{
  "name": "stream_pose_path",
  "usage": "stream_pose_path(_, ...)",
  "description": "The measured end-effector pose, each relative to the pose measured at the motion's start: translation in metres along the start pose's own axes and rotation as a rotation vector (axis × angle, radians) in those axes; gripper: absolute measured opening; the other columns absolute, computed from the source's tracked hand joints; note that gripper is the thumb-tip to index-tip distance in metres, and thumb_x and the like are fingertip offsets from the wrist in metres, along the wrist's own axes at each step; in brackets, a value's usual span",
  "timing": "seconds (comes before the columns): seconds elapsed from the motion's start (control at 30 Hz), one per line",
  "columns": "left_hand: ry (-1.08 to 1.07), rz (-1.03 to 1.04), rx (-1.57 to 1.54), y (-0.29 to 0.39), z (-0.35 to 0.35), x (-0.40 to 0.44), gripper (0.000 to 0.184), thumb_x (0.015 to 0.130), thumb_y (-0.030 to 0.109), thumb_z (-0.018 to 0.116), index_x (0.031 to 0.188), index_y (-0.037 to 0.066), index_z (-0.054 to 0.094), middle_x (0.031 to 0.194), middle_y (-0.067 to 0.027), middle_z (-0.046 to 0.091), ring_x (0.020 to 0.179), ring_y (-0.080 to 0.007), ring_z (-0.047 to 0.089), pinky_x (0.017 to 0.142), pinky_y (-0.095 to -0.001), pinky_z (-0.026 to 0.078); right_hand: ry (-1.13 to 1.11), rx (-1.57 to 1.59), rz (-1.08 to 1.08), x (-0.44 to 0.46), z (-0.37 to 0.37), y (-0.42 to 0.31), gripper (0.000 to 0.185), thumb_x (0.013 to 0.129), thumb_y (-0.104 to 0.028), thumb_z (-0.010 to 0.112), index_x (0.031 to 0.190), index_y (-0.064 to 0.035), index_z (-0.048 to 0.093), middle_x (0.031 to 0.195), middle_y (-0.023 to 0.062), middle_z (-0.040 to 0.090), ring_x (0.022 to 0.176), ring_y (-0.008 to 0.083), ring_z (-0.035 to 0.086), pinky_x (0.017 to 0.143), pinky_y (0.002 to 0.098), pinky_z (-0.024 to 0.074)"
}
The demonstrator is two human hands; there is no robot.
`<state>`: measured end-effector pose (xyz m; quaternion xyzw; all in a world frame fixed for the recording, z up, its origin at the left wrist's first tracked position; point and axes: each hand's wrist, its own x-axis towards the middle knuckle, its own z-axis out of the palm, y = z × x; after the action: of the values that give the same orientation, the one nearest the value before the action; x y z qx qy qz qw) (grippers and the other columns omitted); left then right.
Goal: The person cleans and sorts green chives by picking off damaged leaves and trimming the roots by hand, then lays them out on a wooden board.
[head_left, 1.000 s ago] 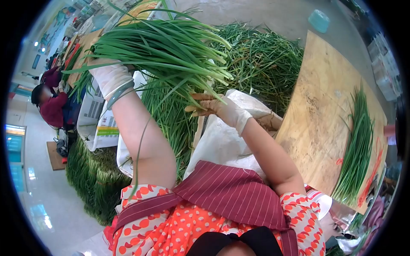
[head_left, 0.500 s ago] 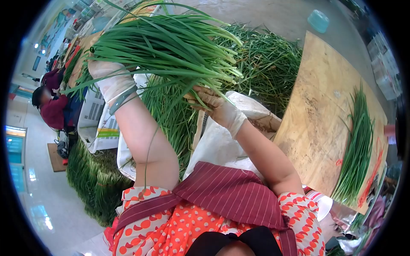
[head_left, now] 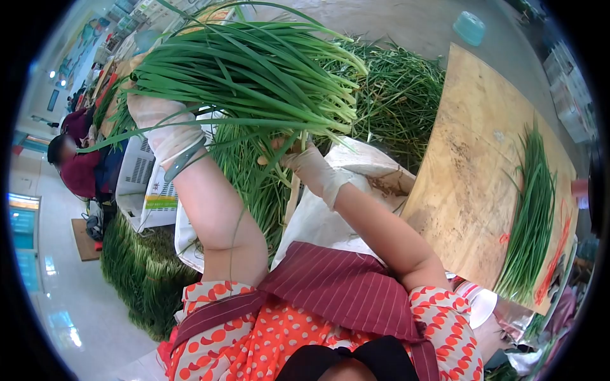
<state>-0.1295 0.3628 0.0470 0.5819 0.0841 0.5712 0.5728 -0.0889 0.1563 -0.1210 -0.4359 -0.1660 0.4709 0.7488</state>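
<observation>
A large bunch of garlic chives (head_left: 241, 70) lies sideways across my left hand (head_left: 159, 117), its pale stalk ends toward the right. That hand wears a whitish glove and is closed round the leafy side, its fingers mostly hidden under the leaves. Below the stalk ends, my right hand (head_left: 310, 168), also in a thin glove, has its fingers curled on a few hanging chive strands. Leaves partly cover those fingertips. Under both hands, more loose chives (head_left: 254, 190) fill a white crate beside a white sack (head_left: 318, 219).
A wooden board (head_left: 470, 171) on the right bears a chive bundle (head_left: 530, 216) and red ties (head_left: 554, 260). Behind the sack is a heap of chive scraps (head_left: 394, 95). Stacked chives (head_left: 143, 273) stand on the floor at left, near a seated person (head_left: 82, 168).
My right hand has moved slightly left and down, its fingers now more curled beneath the stalk ends. The bunch in my left hand has barely shifted.
</observation>
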Motion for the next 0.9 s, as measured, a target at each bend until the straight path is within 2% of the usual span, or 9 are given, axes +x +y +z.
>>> stream_pose_path(0.2,-0.171,-0.081,-0.002,0.018,0.003,-0.005,0.02,0.089,0.016,0.039,0.087,0.002,0.052,0.093,-0.0096,0.055,0.089,-0.0177,0.051,0.08,-0.0285,0.042,-0.123,-0.379,-0.205,-0.014,-0.019,-0.02,0.032,0.079,0.001,0.063,0.109,-0.0048,0.053,0.096,0.0087,0.064,0.09,0.0171,0.06,0.073,0.0279,0.0512)
stream_pose_path(0.3,-0.56,-0.47,-1.043,0.02,-0.01,0.005,0.019,0.086,0.017,0.043,0.088,0.002,0.054,0.092,-0.0101,0.056,0.092,-0.019,0.053,0.083,-0.0312,0.044,-0.131,-0.749,-0.249,-0.023,-0.039,-0.047,0.021,0.078,0.0,0.064,0.098,-0.0024,0.058,0.088,0.0103,0.066,0.082,0.0165,0.062,0.071,0.0272,0.0514)
stream_pose_path(0.33,-0.56,-0.47,-1.046,0.018,-0.009,0.004,0.019,0.086,0.017,0.043,0.088,0.002,0.054,0.092,-0.0101,0.056,0.092,-0.019,0.053,0.083,-0.0312,0.044,-0.074,-0.888,-0.244,-0.025,-0.047,-0.055,0.014,0.078,0.0,0.064,0.092,-0.0017,0.061,0.085,0.0112,0.066,0.078,0.0156,0.063,0.071,0.0268,0.0514)
stream_pose_path(0.43,0.072,0.105,0.128,0.007,-0.02,0.009,0.02,0.085,0.017,0.044,0.09,0.001,0.056,0.097,-0.012,0.058,0.096,-0.0218,0.054,0.088,-0.0346,0.044,-0.132,-0.839,-0.147,-0.021,-0.095,-0.062,0.006,0.077,-0.001,0.065,0.083,-0.0017,0.063,0.086,0.0095,0.067,0.078,0.0134,0.062,0.07,0.0271,0.0513)
stream_pose_path(0.5,-0.298,-0.232,-0.745,0.003,-0.048,0.027,0.019,0.084,0.013,0.045,0.091,-0.001,0.056,0.101,-0.0139,0.058,0.099,-0.0251,0.054,0.093,-0.0383,0.042,0.065,-1.195,-0.014,-0.017,-0.126,-0.078,0.012,0.074,-0.007,0.068,0.085,-0.0055,0.065,0.083,0.0068,0.067,0.076,0.0157,0.063,0.07,0.0293,0.0496)
stream_pose_path(0.57,-0.206,-0.016,-0.228,0.006,-0.05,0.032,0.019,0.084,0.013,0.045,0.092,-0.001,0.056,0.102,-0.0143,0.057,0.099,-0.0261,0.053,0.093,-0.0397,0.042,0.518,-1.776,0.125,-0.021,-0.144,-0.101,0.016,0.078,-0.025,0.061,0.084,-0.0107,0.066,0.086,0.013,0.066,0.081,0.0295,0.062,0.074,0.0371,0.048)
stream_pose_path(0.63,-0.104,0.197,0.286,0.007,-0.056,0.038,0.02,0.084,0.013,0.045,0.092,-0.001,0.056,0.103,-0.0148,0.057,0.1,-0.0271,0.053,0.094,-0.0411,0.041,0.895,-1.58,0.094,-0.016,-0.191,-0.102,0.019,0.079,-0.021,0.06,0.095,-0.0123,0.064,0.094,0.012,0.065,0.089,0.0305,0.061,0.077,0.039,0.0478)
stream_pose_path(0.73,-0.061,0.07,0.142,0.009,-0.078,0.056,0.025,0.087,0.016,0.042,0.098,-0.004,0.053,0.105,-0.0169,0.056,0.1,-0.0269,0.053,0.092,-0.0398,0.041,0.955,-1.59,-0.621,-0.008,-0.164,-0.088,0.041,0.076,-0.018,0.065,0.115,-0.0129,0.056,0.112,0.0165,0.059,0.097,0.0279,0.06,0.084,0.0375,0.0476)
stream_pose_path(0.9,-0.181,0.199,0.358,0.022,-0.061,0.035,0.03,0.091,0.018,0.038,0.104,-0.004,0.053,0.104,-0.0174,0.057,0.097,-0.0262,0.055,0.087,-0.0385,0.045,-0.098,-0.316,0.002,0.019,-0.087,-0.034,0.042,0.081,-0.022,0.065,0.117,-0.0065,0.052,0.12,0.0117,0.055,0.112,0.0253,0.051,0.095,0.0375,0.0397)
